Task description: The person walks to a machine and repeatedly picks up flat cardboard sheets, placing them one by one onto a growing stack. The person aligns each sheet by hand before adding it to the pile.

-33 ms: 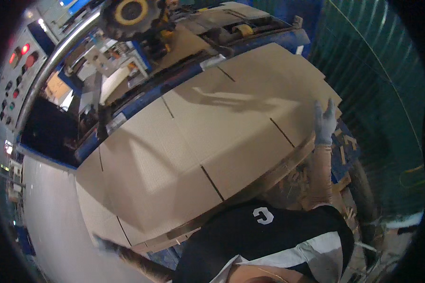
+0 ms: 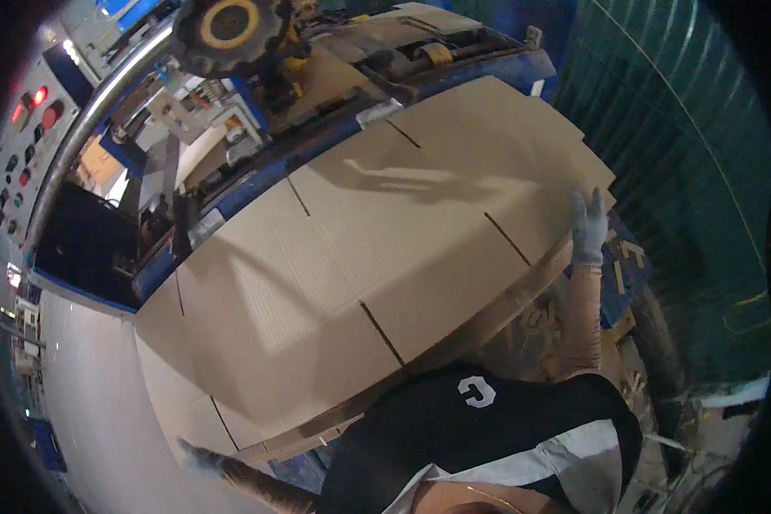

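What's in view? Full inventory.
Cardboard stack: 1, brown, centre; sheet count unclear
Slots: 6, dark, across stack top
Machine: 1, blue, beyond stack
Handwheel: 1, black and yellow, top
Control panel: 1, grey, upper left
Rail: 1, silvery, beside panel
Wall: 1, green, right
Scraps: several, brown, lower right
Floor: 1, grey, lower left
Shirt: 1, black and white, bottom
Left hand: 1, grey-gloved, by stack's left end
Right hand: 1, pale-gloved, at stack's right end

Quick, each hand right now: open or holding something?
Left hand: by the left end of the cardboard; grip can't be told.
Right hand: open, at the cardboard's right end.
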Available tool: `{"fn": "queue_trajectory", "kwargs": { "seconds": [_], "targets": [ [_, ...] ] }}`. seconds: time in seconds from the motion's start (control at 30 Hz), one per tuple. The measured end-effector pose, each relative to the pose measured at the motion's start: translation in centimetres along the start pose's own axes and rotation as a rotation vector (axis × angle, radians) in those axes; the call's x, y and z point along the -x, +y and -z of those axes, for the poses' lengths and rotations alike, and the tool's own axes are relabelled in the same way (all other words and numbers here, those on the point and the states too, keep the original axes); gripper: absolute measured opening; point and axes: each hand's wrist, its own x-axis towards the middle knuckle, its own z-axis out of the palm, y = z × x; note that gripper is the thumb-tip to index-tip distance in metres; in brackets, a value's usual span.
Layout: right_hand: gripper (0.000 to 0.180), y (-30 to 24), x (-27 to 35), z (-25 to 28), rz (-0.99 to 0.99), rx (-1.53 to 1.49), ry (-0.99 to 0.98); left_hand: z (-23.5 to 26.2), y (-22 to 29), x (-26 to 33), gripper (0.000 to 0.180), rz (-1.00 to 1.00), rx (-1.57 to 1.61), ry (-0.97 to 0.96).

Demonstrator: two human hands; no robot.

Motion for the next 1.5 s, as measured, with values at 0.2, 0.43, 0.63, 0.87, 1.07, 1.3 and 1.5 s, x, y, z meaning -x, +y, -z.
{"fn": "queue_trajectory", "kwargs": {
  "seconds": [0.2,0.43,0.63,0.87,1.07,1.3,1.5],
  "targets": [
    [0.053,7.2,-1.8,1.9,0.38,0.919,-0.049,2.0,-5.7,-0.1,0.08,0.56,0.224,-0.18],
    [0.043,1.3,-1.6,0.9,0.1,-0.259,0.089,3.9,-6.7,-3.0,0.055,0.391,0.773,-0.122],
    [0.04,-8.2,-1.9,0.0,0.135,-0.427,-0.248,3.9,-6.5,-3.5,0.04,0.087,0.77,-0.611],
    [0.031,-12.6,12.1,3.6,0.511,0.191,-0.475,6.9,-2.4,3.2,0.024,-0.074,0.499,-0.705],
    [0.029,-10.4,15.9,-0.3,1.187,0.431,-1.2,6.6,4.7,11.1,0.051,-0.955,0.125,-0.835],
    [0.031,-9.7,14.5,-2.7,1.345,0.358,-1.217,5.0,8.1,9.8,0.046,-1.397,-0.087,-1.011],
    [0.052,-8.3,9.7,-5.2,1.419,0.59,-1.263,2.8,7.4,8.1,0.051,-1.425,-0.062,-0.891]
  ]
}}
